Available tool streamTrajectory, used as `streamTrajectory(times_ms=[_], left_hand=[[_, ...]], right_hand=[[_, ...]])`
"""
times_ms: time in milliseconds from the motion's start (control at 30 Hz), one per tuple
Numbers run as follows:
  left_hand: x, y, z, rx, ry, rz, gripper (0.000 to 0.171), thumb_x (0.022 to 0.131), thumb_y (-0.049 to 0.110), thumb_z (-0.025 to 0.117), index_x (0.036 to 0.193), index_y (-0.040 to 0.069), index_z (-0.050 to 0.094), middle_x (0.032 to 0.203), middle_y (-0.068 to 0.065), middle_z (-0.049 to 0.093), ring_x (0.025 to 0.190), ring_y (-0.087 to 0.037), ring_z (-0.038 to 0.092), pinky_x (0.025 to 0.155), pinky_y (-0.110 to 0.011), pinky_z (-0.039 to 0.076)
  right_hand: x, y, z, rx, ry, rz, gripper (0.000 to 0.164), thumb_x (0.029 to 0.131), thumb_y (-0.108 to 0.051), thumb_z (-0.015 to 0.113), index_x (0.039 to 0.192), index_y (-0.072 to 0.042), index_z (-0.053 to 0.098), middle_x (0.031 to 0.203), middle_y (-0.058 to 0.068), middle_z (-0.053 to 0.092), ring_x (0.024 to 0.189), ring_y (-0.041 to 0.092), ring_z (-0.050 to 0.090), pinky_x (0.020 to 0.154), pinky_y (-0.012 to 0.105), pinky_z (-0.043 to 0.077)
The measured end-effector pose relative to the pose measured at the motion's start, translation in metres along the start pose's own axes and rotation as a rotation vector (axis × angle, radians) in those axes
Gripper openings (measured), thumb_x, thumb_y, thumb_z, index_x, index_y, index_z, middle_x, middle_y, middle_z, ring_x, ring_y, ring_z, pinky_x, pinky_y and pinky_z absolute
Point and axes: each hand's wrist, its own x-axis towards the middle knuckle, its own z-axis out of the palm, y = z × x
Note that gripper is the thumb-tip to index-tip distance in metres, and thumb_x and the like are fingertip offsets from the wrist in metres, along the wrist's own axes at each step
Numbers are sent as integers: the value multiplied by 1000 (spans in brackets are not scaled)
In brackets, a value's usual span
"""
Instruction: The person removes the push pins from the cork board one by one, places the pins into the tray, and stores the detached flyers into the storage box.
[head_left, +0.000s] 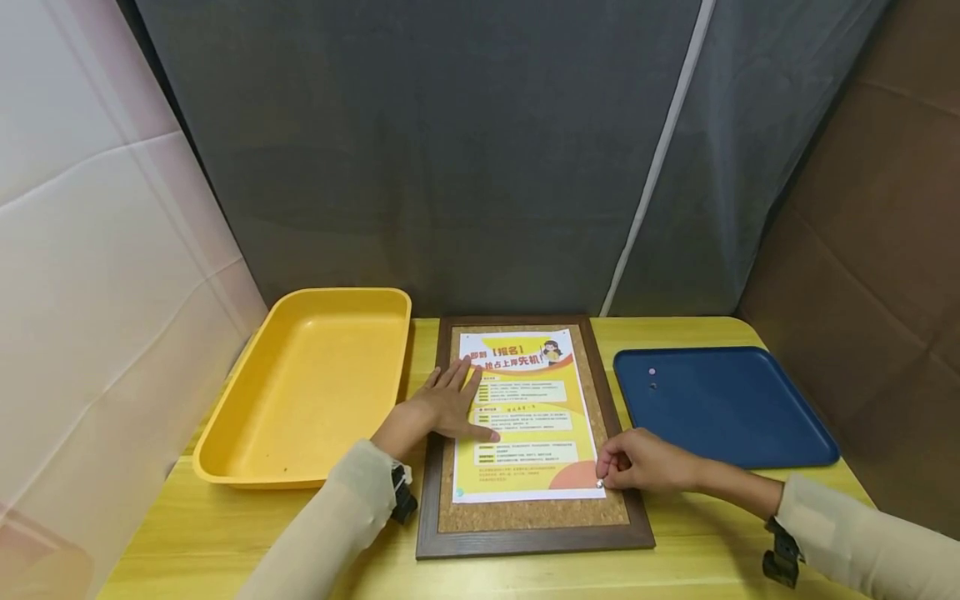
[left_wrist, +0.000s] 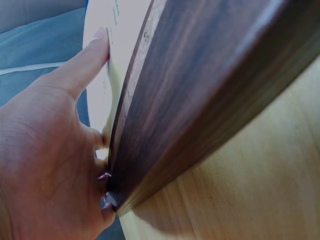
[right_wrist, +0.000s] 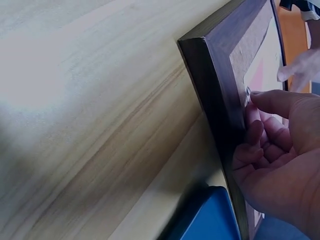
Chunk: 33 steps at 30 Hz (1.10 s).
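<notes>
A printed yellow poster (head_left: pixel 525 458) lies on a cork board (head_left: pixel 525 514) with a dark brown wooden frame (head_left: pixel 536 540). My left hand (head_left: pixel 446 406) rests spread on the poster's left side, its thumb reaching toward the middle. At the poster's lower right corner my right hand (head_left: pixel 645 462) pinches a small silvery thumbtack (head_left: pixel 600 483) between thumb and forefinger. The right wrist view shows the tack (right_wrist: pixel 248 92) at the thumb's tip, against the paper's corner; how deep its point sits is hidden. Small tacks appear at the poster's top corners, too tiny to make out well.
Left of the board stands a deep yellow tray (head_left: pixel 300 475). A shallow blue tray (head_left: pixel 735 408) lies to the right, with two small tacks (head_left: pixel 652 372) near its left side. Everything sits on a wooden table (head_left: pixel 225 533) with a grey cloth (head_left: pixel 420 150) behind.
</notes>
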Motion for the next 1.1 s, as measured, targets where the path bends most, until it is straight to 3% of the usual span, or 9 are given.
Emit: streamTrajectory(times_ms=[367, 1100], left_hand=[[0, 0, -1, 1, 1, 1, 124, 88, 83, 60, 172, 11, 5, 178, -15, -7, 165, -33, -3, 131, -56, 3], [4, -5, 4, -27, -1, 4, 130, 83, 88, 59, 172, 10, 4, 178, -14, -9, 165, -33, -4, 131, -55, 0]], right_hand=[[0, 3, 5, -107, 51, -63, 9, 92, -6, 80, 87, -13, 75, 73, -14, 62, 65, -4, 51, 58, 18, 46], [6, -1, 5, -106, 17, 9, 14, 87, 1, 76, 81, -11, 75, 69, -16, 61, 62, -5, 50, 57, 17, 43]])
